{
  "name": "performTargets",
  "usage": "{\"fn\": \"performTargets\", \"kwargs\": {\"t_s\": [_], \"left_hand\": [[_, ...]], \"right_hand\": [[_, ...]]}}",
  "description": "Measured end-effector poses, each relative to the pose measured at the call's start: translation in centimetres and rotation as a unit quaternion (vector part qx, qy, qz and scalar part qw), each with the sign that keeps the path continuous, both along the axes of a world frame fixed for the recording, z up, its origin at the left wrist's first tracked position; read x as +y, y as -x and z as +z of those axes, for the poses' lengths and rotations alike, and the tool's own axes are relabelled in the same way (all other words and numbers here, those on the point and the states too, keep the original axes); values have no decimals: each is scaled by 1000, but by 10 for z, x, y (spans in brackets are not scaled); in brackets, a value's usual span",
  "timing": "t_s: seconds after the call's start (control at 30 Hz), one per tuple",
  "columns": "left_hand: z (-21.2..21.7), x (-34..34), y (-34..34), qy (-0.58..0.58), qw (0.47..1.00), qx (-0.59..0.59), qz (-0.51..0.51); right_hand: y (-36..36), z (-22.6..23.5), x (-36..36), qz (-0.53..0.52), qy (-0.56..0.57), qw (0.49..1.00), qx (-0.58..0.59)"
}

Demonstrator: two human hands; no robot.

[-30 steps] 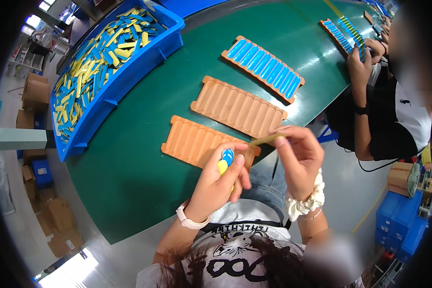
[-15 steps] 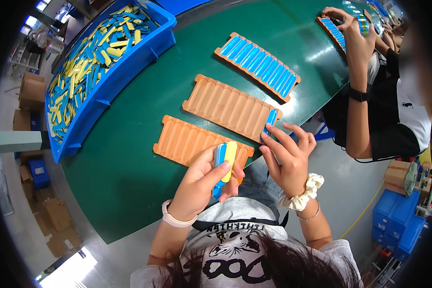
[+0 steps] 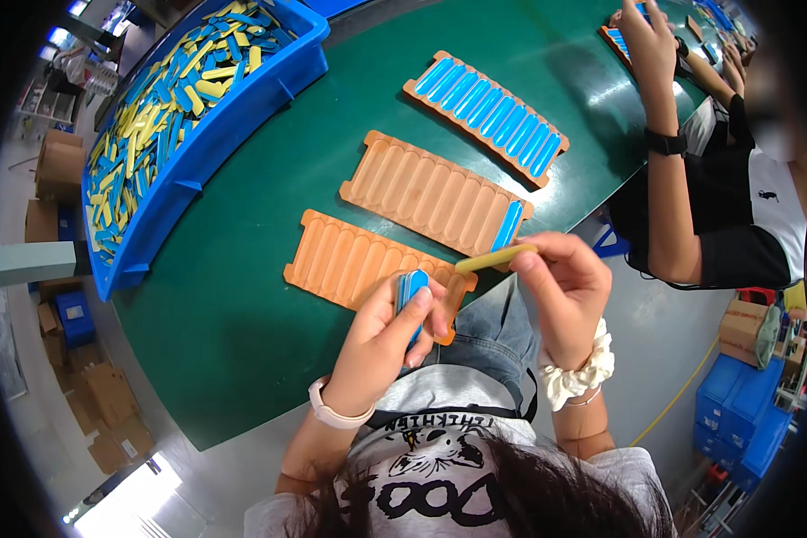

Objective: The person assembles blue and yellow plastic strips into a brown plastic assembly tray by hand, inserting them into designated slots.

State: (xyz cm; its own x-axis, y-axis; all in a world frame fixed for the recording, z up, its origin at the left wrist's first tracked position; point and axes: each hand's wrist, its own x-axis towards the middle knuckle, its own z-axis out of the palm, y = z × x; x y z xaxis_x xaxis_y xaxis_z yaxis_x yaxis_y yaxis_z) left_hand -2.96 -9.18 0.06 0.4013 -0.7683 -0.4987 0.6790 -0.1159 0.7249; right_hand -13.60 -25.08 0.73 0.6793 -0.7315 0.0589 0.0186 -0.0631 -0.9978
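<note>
My right hand (image 3: 572,287) pinches a thin yellow oblong piece (image 3: 495,259) between thumb and fingers, holding it over the gap between two brown slotted trays. A small stack of blue oblong pieces (image 3: 412,287) is gripped in my left hand (image 3: 375,327), just over the right part of the near tray (image 3: 332,260). The near tray's visible slots have nothing in them. In the middle tray (image 3: 360,190), a blue piece (image 3: 508,226) lies in the rightmost slot, close to my right fingertips. The other slots there are bare.
Farther back, a third tray (image 3: 412,88) has blue pieces along its row of slots. A large blue bin (image 3: 202,193) of mixed blue and yellow pieces stands at left on the green table (image 3: 215,359). On the right a co-worker's arm (image 3: 672,197) reaches over another tray.
The yellow piece has passed from the top of my left-hand stack into my right hand. My right hand has left the middle tray's end slot. The co-worker's hand has risen.
</note>
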Motion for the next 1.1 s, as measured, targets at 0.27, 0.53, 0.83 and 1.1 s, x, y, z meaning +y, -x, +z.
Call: {"fn": "performTargets", "kwargs": {"t_s": [0.27,0.53,0.83,1.1], "left_hand": [[5,6,-8,33,998,55,0],[8,7,-10,18,991,128,27],[12,11,-14,-46,997,-34,-44],[12,12,-14,-57,996,-52,-51]], "right_hand": [[5,-9,-48,1,-243,959,-143],[-12,7,-72,117,-110,984,72],[-39,14,-116,312,52,916,246],[-62,36,-106,313,217,863,332]]}}
